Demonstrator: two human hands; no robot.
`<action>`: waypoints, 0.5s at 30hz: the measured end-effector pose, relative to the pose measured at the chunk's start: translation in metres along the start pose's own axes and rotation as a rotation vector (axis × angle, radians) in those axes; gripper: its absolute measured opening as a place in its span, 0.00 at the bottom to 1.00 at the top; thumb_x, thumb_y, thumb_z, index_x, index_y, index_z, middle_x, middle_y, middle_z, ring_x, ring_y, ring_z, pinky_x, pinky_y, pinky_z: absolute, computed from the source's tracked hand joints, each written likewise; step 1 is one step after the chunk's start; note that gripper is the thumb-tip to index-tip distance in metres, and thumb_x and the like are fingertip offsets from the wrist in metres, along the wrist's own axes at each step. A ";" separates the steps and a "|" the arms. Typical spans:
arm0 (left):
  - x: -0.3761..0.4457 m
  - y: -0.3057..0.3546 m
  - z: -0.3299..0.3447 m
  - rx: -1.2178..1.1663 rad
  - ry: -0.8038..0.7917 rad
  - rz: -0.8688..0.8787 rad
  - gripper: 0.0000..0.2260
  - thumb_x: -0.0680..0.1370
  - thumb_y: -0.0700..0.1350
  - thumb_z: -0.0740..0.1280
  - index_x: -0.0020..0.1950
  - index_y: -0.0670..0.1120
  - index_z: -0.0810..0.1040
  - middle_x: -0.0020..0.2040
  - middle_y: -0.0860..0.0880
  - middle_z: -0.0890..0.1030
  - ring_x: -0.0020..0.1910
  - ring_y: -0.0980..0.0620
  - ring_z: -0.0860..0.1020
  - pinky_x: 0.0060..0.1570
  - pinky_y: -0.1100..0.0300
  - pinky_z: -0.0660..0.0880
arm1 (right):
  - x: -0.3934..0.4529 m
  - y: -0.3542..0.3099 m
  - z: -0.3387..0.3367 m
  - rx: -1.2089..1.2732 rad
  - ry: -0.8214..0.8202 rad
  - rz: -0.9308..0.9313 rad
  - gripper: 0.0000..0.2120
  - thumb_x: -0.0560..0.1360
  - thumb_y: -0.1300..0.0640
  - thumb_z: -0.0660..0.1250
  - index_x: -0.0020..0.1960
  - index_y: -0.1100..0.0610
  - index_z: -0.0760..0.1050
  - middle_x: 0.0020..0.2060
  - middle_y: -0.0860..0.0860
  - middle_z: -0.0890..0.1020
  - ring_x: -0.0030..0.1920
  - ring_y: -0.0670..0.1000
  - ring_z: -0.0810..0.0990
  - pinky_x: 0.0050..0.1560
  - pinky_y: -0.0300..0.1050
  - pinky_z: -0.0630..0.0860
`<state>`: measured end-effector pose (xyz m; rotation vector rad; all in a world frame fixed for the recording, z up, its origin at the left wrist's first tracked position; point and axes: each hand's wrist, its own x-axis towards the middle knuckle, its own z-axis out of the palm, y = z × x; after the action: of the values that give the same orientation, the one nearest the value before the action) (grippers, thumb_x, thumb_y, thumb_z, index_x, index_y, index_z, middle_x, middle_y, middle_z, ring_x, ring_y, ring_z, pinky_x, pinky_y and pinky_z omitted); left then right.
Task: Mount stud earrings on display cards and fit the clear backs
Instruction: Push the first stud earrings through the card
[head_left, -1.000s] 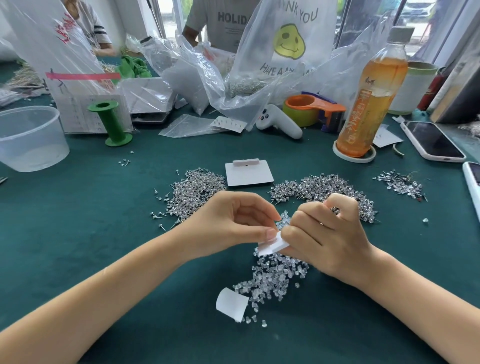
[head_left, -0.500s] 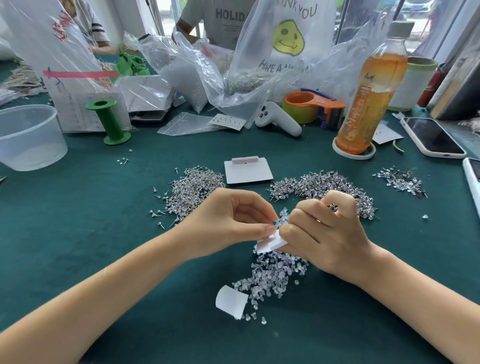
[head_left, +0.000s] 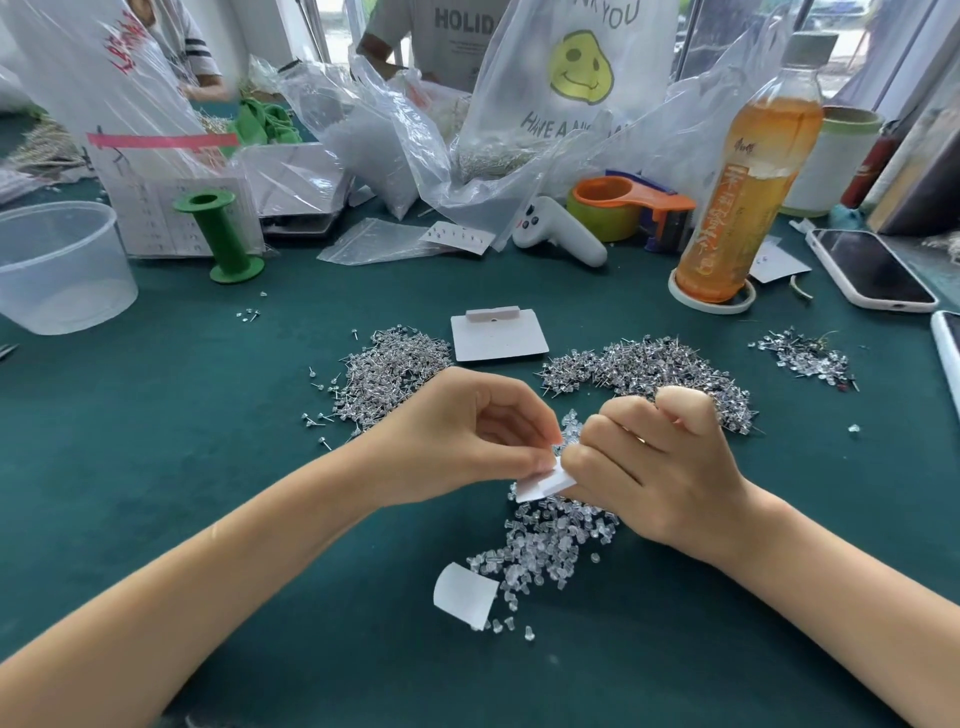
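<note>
A person's left hand (head_left: 467, 436) and right hand (head_left: 654, 467) meet near the middle of the green desk (head_left: 156, 467), both pinching one small white display card (head_left: 540, 484) between curled fingers. Directly beneath lies a pile of clear backs (head_left: 556, 540). Heaps of stud earrings (head_left: 649, 369) spread just beyond, toward the far edge, flanking a blank card (head_left: 498, 335)

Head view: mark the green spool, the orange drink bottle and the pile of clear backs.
green spool (head_left: 222, 240): head view, on the middle of its upright stem.
orange drink bottle (head_left: 748, 197): head view, on its label.
pile of clear backs (head_left: 553, 540): head view, on the heap's centre, below the hands.
</note>
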<state>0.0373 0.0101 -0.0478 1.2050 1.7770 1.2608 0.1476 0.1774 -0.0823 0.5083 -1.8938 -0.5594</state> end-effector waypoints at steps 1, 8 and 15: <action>0.000 0.000 0.000 -0.001 -0.003 0.001 0.06 0.71 0.34 0.73 0.45 0.43 0.82 0.42 0.44 0.84 0.39 0.53 0.82 0.45 0.64 0.78 | 0.000 0.000 0.000 0.006 -0.002 -0.001 0.10 0.73 0.54 0.66 0.38 0.55 0.65 0.26 0.47 0.72 0.26 0.51 0.75 0.39 0.45 0.59; 0.005 0.005 -0.001 0.000 -0.049 -0.044 0.09 0.71 0.32 0.72 0.42 0.45 0.81 0.38 0.48 0.83 0.37 0.55 0.80 0.42 0.65 0.78 | -0.001 0.000 0.000 -0.005 0.014 -0.027 0.10 0.75 0.56 0.63 0.36 0.54 0.66 0.26 0.47 0.72 0.26 0.51 0.74 0.38 0.45 0.58; 0.006 0.007 -0.003 -0.141 0.011 -0.094 0.07 0.71 0.35 0.73 0.46 0.44 0.81 0.39 0.49 0.83 0.38 0.56 0.80 0.41 0.67 0.75 | 0.005 0.004 -0.002 -0.064 0.030 0.025 0.14 0.69 0.53 0.71 0.37 0.54 0.65 0.27 0.47 0.72 0.30 0.50 0.73 0.39 0.46 0.58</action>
<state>0.0348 0.0158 -0.0406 1.0264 1.7017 1.3162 0.1475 0.1773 -0.0751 0.4485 -1.8456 -0.5908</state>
